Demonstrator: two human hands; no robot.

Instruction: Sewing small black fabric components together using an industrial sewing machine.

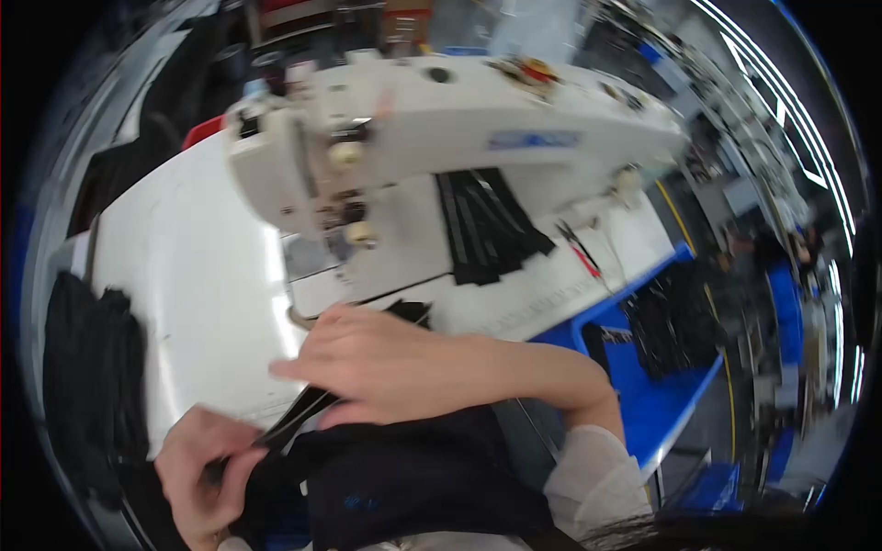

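Note:
My left hand (pixel 207 468), slightly blurred, is at the lower left of the table edge, with thumb and fingers pinched on a black fabric strip (pixel 299 418) that has a thin pale line along it. My right hand (pixel 367 363) reaches across from the right and closes over the strip's other part; its fingertips are partly hidden. The strip runs slanting between both hands, over my dark apron (pixel 404 477). Just beyond the right hand a dark end of fabric (pixel 411 310) shows. A white sewing machine (pixel 413 119) stands past the hands, its needle area apart from the strip.
Several black strips (pixel 487 230) lie fanned under the machine arm, beside red-handled snips (pixel 581 253). Black fabric (pixel 87 376) hangs at the table's left edge. On the right, a blue bin (pixel 675 427) holds black pieces. The white tabletop (pixel 193 275) spreads left of the machine.

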